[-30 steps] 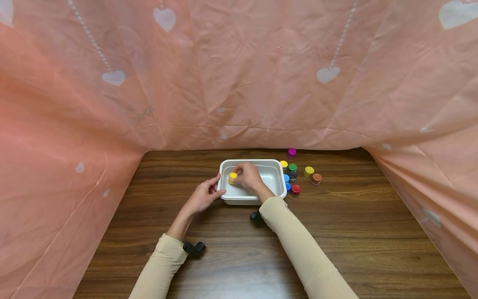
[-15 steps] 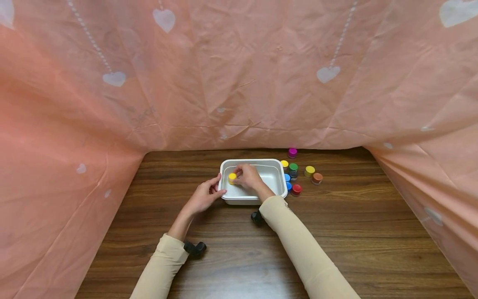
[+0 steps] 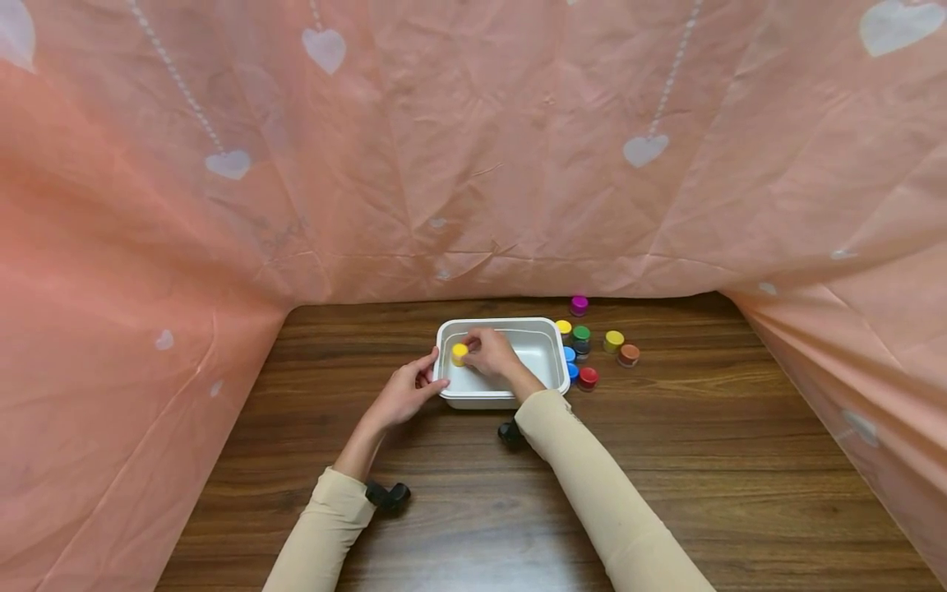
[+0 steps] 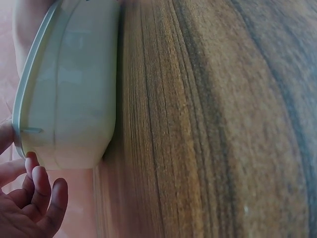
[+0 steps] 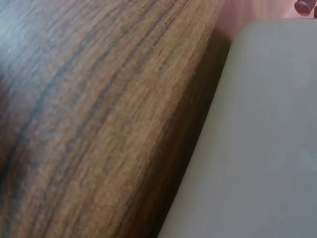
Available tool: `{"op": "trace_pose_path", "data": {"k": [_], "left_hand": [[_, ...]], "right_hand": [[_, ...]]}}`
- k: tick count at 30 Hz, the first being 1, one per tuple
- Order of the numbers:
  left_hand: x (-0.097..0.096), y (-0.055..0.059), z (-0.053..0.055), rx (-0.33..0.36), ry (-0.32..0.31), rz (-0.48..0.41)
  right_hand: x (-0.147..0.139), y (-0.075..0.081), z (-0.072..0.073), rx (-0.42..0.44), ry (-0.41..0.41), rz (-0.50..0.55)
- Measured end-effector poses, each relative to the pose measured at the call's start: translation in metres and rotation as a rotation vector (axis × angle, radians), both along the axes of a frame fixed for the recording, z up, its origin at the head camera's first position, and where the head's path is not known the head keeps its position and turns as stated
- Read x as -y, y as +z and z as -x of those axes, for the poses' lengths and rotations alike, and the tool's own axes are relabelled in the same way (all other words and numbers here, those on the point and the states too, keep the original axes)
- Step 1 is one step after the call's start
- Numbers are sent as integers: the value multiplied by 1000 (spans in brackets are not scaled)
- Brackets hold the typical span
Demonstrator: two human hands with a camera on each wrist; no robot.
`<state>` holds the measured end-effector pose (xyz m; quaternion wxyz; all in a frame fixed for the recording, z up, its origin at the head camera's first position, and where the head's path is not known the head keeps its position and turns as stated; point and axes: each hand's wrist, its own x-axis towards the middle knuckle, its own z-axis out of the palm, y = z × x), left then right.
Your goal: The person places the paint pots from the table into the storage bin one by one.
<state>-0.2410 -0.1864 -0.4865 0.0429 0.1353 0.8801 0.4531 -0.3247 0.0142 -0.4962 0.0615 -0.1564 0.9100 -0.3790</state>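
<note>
A white plastic tub (image 3: 543, 362) sits on the wooden table, its outer wall filling much of the right wrist view. My left hand (image 3: 403, 393) holds the tub's left end, thumb at the near corner and fingers at the side. In the left wrist view, fingers of that hand (image 4: 34, 198) curl beside the rim. Inside the tub, at its left part, stands a small jar with a yellow lid (image 3: 459, 354). My right hand (image 3: 491, 355) reaches over the near rim and pinches this jar; the hand hides part of the tub's floor.
Several small paint jars stand right of the tub: purple (image 3: 579, 306), yellow (image 3: 563, 328), green (image 3: 580, 334), red (image 3: 588, 378) and brown (image 3: 628, 355) among them. Two blue ones (image 3: 572, 374) are partly hidden by the tub's rim. A pink curtain (image 3: 473, 205) hangs behind the table.
The jar has shifted very slightly left within the tub between the first frame and the later ones. Both hands keep nearly the same positions, apart from a small camera shift.
</note>
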Motion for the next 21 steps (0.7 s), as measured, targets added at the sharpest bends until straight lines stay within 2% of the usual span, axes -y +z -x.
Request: {"op": "trace_pose_path", "data": {"k": [8,15,21], "left_hand": [[-2,0,0,-4,1,-9],[-3,0,1,-24,-7,-15],[0,1,1,-3,-1,0]], "right_hand": [[-6,6,-4,-30,38,-1],[-15,9,-2,-43,65,6],[-31,20,-4,-47,86,49]]}}
